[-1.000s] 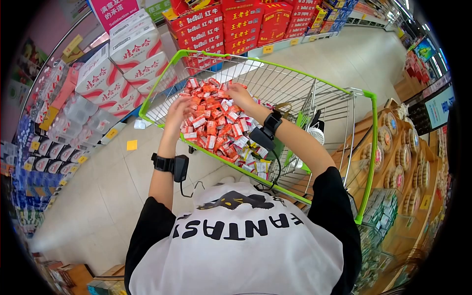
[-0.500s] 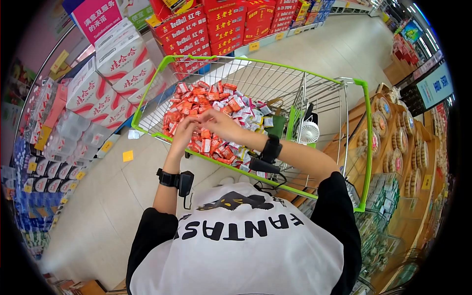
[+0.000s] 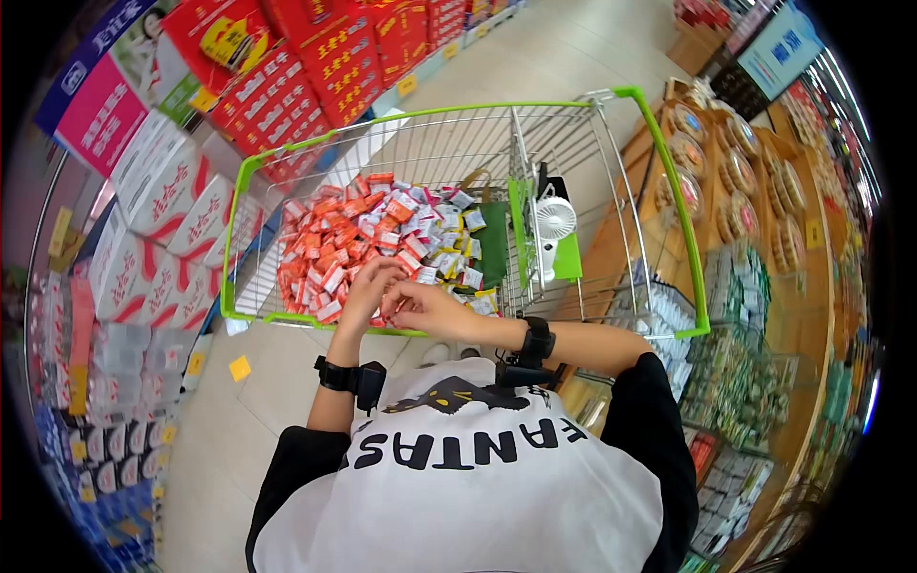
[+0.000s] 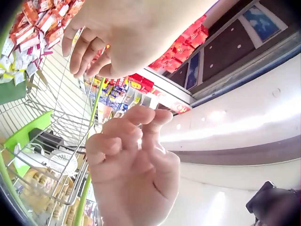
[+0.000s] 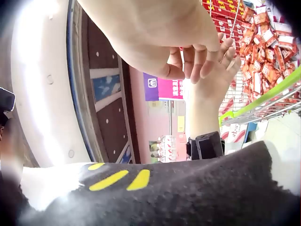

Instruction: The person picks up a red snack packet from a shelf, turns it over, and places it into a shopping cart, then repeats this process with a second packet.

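Observation:
My left hand and right hand are close together over the near rim of a green-edged shopping cart. A big heap of small wrapped packets, orange-red on one side and white, pink and yellow on the other, fills the cart's far-left part, just beyond the hands. In the left wrist view the left hand has its palm showing, fingers loosely bent around nothing. Loose, bent fingers also show on the right hand in the right wrist view, with nothing between them.
A green bag lies beside the packets, and a small white fan is in the cart's child-seat part. White cartons and red drink boxes are stacked left and ahead. Wooden shelves with round tubs stand on the right.
Both hands have come back from over the packet heap to the cart's near rim and closer together. The head view has turned, so the cart sits further left and lower.

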Demonstrator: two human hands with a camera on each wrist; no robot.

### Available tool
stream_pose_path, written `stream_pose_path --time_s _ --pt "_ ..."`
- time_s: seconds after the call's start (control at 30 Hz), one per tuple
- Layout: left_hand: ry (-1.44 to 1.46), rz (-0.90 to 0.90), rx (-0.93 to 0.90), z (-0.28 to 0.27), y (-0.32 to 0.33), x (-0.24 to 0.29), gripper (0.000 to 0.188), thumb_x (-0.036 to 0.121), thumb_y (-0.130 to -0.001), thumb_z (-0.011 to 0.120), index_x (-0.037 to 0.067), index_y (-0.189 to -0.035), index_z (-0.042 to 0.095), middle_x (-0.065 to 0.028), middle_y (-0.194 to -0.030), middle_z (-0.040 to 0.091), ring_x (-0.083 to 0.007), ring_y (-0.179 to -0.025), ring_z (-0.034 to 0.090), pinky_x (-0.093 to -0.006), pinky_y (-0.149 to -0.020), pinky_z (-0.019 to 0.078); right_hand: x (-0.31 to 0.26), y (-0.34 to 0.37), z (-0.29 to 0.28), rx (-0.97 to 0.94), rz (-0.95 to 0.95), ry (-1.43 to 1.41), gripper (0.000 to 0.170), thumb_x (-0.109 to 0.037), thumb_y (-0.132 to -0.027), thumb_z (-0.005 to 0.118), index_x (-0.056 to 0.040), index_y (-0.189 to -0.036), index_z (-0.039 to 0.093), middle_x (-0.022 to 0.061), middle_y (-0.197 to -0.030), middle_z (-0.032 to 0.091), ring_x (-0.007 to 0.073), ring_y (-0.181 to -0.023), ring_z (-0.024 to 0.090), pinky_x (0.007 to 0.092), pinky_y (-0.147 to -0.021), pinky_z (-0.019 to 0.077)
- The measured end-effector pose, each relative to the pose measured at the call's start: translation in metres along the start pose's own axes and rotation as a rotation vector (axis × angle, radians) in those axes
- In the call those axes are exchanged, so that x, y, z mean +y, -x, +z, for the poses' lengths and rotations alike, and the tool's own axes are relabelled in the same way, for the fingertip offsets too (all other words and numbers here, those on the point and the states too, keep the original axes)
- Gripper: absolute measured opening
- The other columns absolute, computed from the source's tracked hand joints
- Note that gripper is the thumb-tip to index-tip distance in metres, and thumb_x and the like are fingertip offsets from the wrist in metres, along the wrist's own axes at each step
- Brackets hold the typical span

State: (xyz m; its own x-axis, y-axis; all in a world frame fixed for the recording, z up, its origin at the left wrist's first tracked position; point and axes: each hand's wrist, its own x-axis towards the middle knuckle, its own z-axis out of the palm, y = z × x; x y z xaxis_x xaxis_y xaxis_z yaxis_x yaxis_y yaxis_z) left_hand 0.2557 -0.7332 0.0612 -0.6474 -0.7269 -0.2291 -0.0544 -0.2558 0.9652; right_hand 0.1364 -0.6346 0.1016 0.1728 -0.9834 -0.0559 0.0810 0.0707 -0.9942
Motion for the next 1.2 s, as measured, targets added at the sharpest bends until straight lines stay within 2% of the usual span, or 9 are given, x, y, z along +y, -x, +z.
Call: stream_pose_path --time_s 0.03,0.23,0.33,0.57,0.7,0.77,0.87,0.97,1.2 --pt "0.006 -0.019 -0.045 0.005 -0.004 0.002 0.020 0.014 -0.080 0.047 0.001 -0.094 0.053 -0.0061 -0.082 0.057 -0.0120 -0.074 0.054 -0.0237 -0.066 0.0429 0.002 0.003 -0.002 0.009 -0.046 0.048 0.015 -0.002 -0.075 0.051 -0.0039 -0.090 0.051 0.0023 -0.085 0.055 0.0077 -0.073 0.051 0.0219 -0.067 0.0437" --pt "-0.077 0.006 -0.226 0.032 -0.032 0.008 0.016 0.011 -0.081 0.046 0.001 -0.091 0.052 -0.0061 -0.082 0.056 -0.0112 -0.075 0.053 -0.0237 -0.067 0.0420 0.013 0.035 -0.008 0.140 0.062 0.032 0.020 0.001 -0.072 0.051 -0.0046 -0.091 0.052 0.0021 -0.087 0.056 0.0070 -0.074 0.051 0.0211 -0.067 0.0425" --pt "-0.111 0.021 -0.295 0.044 -0.039 0.008 0.018 0.014 -0.082 0.045 0.003 -0.094 0.053 -0.0040 -0.080 0.058 -0.0084 -0.070 0.052 -0.0224 -0.064 0.0420 0.023 0.045 -0.001 0.241 0.078 -0.079 0.018 0.002 -0.070 0.050 -0.0016 -0.087 0.053 0.0055 -0.083 0.057 0.0114 -0.077 0.055 0.0239 -0.067 0.0451" --pt "-0.131 -0.002 -0.486 0.057 -0.030 -0.008 0.019 0.013 -0.082 0.045 0.001 -0.095 0.051 -0.0068 -0.083 0.057 -0.0111 -0.074 0.052 -0.0234 -0.067 0.0414 0.053 0.057 0.023 0.400 0.056 -0.190 0.019 0.002 -0.070 0.049 -0.0014 -0.088 0.052 0.0056 -0.085 0.056 0.0104 -0.071 0.053 0.0232 -0.066 0.0442" --pt "-0.174 -0.036 -0.560 0.057 -0.020 -0.020 0.017 0.010 -0.082 0.044 0.000 -0.092 0.053 -0.0056 -0.080 0.057 -0.0112 -0.072 0.053 -0.0230 -0.066 0.0425 0.067 0.066 0.040 0.427 0.118 -0.297 0.019 0.000 -0.071 0.049 -0.0019 -0.090 0.051 0.0041 -0.080 0.053 0.0097 -0.069 0.052 0.0220 -0.062 0.0423" --pt "-0.172 -0.038 -0.599 0.056 -0.016 -0.024 0.017 0.008 -0.080 0.044 0.001 -0.094 0.052 -0.0056 -0.082 0.056 -0.0110 -0.075 0.053 -0.0231 -0.068 0.0425 0.076 0.069 0.048 0.451 0.151 -0.297 0.019 0.002 -0.073 0.047 -0.0016 -0.092 0.051 0.0038 -0.086 0.054 0.0081 -0.070 0.052 0.0232 -0.068 0.0433" --pt "-0.164 0.010 -0.616 0.055 -0.011 -0.023 0.024 -0.002 -0.072 0.046 0.000 -0.096 0.051 -0.0060 -0.083 0.056 -0.0104 -0.075 0.051 -0.0220 -0.068 0.0420 0.080 0.072 0.055 0.438 0.181 -0.298 0.020 0.002 -0.073 0.047 -0.0014 -0.093 0.051 0.0041 -0.085 0.054 0.0083 -0.071 0.052 0.0230 -0.068 0.0433" --pt "-0.183 -0.011 -0.658 0.055 -0.011 -0.016 0.024 -0.004 -0.073 0.046 0.001 -0.097 0.050 -0.0051 -0.086 0.054 -0.0111 -0.081 0.052 -0.0229 -0.070 0.0430 0.076 0.073 0.058 0.449 0.160 -0.264 0.021 0.002 -0.073 0.048 -0.0009 -0.093 0.051 0.0043 -0.085 0.055 0.0084 -0.071 0.052 0.0228 -0.068 0.0432" --pt "-0.147 0.036 -0.716 0.072 -0.006 0.001 0.028 -0.006 -0.071 0.046 0.001 -0.098 0.050 -0.0045 -0.084 0.054 -0.0103 -0.076 0.052 -0.0218 -0.068 0.0421 0.061 0.083 0.057 0.486 0.073 -0.242 0.020 0.002 -0.073 0.049 -0.0005 -0.092 0.052 0.0038 -0.084 0.055 0.0081 -0.071 0.052 0.0225 -0.068 0.0431"
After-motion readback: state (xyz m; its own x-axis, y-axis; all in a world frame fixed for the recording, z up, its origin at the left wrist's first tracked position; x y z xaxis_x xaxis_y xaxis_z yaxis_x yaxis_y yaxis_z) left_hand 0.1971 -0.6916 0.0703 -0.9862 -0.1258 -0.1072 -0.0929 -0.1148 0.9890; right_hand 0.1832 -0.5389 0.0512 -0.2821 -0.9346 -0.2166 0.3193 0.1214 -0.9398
